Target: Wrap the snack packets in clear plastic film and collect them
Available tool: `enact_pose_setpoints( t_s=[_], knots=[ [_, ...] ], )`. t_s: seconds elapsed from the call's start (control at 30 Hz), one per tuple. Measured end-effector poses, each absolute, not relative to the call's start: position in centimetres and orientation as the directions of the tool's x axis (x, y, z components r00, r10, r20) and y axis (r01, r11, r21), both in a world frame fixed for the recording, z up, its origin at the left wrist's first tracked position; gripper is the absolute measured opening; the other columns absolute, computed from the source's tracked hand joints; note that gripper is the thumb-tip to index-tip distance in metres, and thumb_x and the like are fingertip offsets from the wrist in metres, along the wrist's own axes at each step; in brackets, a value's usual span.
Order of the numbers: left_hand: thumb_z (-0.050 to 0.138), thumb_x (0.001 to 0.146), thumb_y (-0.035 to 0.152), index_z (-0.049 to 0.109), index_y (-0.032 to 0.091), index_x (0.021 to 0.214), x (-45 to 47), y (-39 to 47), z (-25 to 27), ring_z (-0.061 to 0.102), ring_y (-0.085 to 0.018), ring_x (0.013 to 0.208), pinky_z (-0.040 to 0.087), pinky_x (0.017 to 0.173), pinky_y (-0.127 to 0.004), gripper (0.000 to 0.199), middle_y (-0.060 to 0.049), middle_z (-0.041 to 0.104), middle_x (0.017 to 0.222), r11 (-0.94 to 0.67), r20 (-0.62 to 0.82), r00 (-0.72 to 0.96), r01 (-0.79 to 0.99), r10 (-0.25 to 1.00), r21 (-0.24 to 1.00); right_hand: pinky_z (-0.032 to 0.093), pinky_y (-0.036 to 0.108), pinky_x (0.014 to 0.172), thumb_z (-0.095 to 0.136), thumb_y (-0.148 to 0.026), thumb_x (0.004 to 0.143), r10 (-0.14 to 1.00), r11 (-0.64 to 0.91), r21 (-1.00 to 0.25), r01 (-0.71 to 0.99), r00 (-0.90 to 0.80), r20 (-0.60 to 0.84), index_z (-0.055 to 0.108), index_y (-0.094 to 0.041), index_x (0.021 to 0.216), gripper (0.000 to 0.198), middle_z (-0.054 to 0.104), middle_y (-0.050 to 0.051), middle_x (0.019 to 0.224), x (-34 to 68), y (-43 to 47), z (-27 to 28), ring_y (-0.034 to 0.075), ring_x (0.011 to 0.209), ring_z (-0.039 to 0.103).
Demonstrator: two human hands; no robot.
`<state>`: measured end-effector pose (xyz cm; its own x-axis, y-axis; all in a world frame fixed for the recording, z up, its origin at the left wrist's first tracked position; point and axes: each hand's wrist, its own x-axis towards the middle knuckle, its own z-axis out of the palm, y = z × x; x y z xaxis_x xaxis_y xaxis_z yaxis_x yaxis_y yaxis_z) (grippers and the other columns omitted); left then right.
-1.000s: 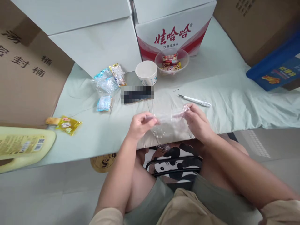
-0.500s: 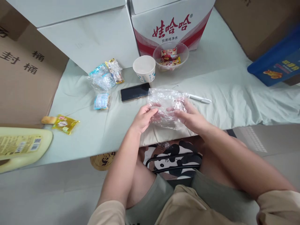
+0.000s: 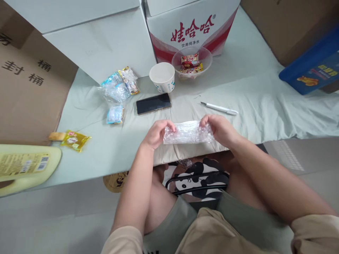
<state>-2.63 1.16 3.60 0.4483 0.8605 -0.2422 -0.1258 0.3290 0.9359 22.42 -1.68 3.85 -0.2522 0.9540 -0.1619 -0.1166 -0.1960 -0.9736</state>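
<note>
A sheet of clear plastic film is stretched between my hands above the front edge of the cloth-covered surface. My left hand pinches its left end, and my right hand grips the right end. Behind the film lie a black phone and a white pen-like tool with a dark tip. A white paper cup stands behind the phone. To its right, a clear plastic bowl holds several red and yellow wrapped snacks.
Wrapped packets lie left of the cup, with a small film-wrapped packet nearer. A yellow packet and pale yellow bottle are at left. White boxes line the back; a blue container is at right.
The film has gone from a loose, wider, crumpled sheet to a narrower taut strip. My hands have moved slightly apart, and the pen-like tool's tip is now uncovered.
</note>
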Motion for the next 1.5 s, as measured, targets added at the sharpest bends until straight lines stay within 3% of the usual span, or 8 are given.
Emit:
enact_pose_setpoints(
  t_s=[0.13,0.23,0.33,0.53,0.77,1.0,1.3,1.5],
  knots=[
    [0.077,0.068,0.024,0.059,0.023,0.112,-2.0,1.8,2.2,0.063,-0.011,0.066,0.049,0.062,-0.023,0.047,0.001,0.069,0.086,0.172,-0.178,0.199,0.047,0.964,0.984,0.046,0.030,0.062,0.085,-0.032,0.064,0.962,-0.274,-0.960,-0.055,-0.005,-0.274,0.047,-0.029,0.120,0.068,0.056,-0.006,0.074,22.0,-1.3,2.7,0.015,0.064,0.055],
    [0.074,0.071,0.021,0.058,0.023,0.103,-1.7,2.0,1.5,0.064,-0.012,0.079,0.051,0.072,-0.024,0.035,-0.001,0.066,0.094,-0.037,0.052,-0.085,0.165,0.995,0.986,0.047,0.032,0.068,0.079,-0.035,0.068,0.960,-0.157,-0.983,-0.095,0.217,-0.175,0.058,-0.026,0.106,0.045,0.058,-0.003,0.077,21.9,-0.9,2.5,0.015,0.069,0.055],
    [0.072,0.079,0.033,0.058,0.021,0.089,-1.2,1.4,1.3,0.061,-0.012,0.072,0.050,0.070,-0.026,0.021,0.000,0.062,0.080,-0.099,0.106,-0.027,0.199,0.994,0.975,0.049,0.035,0.082,0.074,-0.037,0.074,0.956,0.029,-0.999,-0.028,0.294,0.019,0.059,-0.024,0.082,0.021,0.066,0.002,0.091,21.9,-1.0,2.7,0.017,0.085,0.061],
    [0.084,0.074,0.048,0.060,0.024,0.119,1.4,-0.6,1.6,0.065,-0.025,0.124,0.052,0.102,-0.036,0.057,-0.011,0.067,0.133,-0.009,0.004,0.346,0.012,0.938,1.000,0.051,0.046,0.099,0.068,-0.049,0.091,0.980,0.139,-0.990,0.014,-0.143,0.136,0.063,-0.026,0.094,0.023,0.073,0.004,0.106,20.7,-2.7,3.4,0.024,0.102,0.068],
    [0.069,0.087,0.048,0.066,0.021,0.082,1.1,-0.3,2.2,0.057,-0.013,0.070,0.047,0.068,-0.027,0.028,0.001,0.061,0.073,0.034,-0.014,0.232,-0.081,0.973,0.996,0.056,0.039,0.088,0.081,-0.055,0.079,0.989,0.114,-0.992,0.054,0.087,0.119,0.062,-0.030,0.107,0.042,0.065,0.006,0.119,19.4,-2.7,3.7,0.022,0.104,0.064],
    [0.062,0.091,0.036,0.063,0.021,0.101,-0.4,-0.7,3.7,0.061,-0.013,0.076,0.046,0.068,-0.025,0.018,-0.002,0.067,0.091,0.049,-0.072,0.200,0.119,0.977,0.992,0.048,0.032,0.063,0.083,-0.059,0.075,0.988,-0.061,-0.998,0.001,-0.139,-0.060,0.059,-0.025,0.083,0.043,0.060,0.000,0.074,18.7,-2.6,2.8,0.016,0.065,0.055],
    [0.057,0.092,0.028,0.061,0.021,0.085,-2.3,-0.1,5.1,0.064,-0.016,0.082,0.049,0.076,-0.029,0.011,-0.003,0.072,0.088,-0.011,-0.024,0.158,0.217,0.987,0.976,0.048,0.042,0.078,0.077,-0.031,0.081,0.914,0.306,-0.637,0.708,-0.032,0.405,0.044,-0.028,0.070,0.034,0.054,0.004,0.077,15.5,15.0,11.1,0.021,0.078,0.053],
    [0.053,0.091,0.027,0.058,0.022,0.082,-2.5,0.3,4.9,0.064,-0.017,0.082,0.047,0.076,-0.031,0.011,-0.002,0.071,0.085,-0.042,-0.016,0.196,0.287,0.980,0.957,0.052,0.039,0.083,0.089,-0.012,0.057,0.940,0.230,-0.470,0.852,-0.321,-0.120,0.060,-0.023,0.058,0.031,0.052,0.000,0.059,10.4,26.0,9.0,0.020,0.080,0.060]
  ],
)
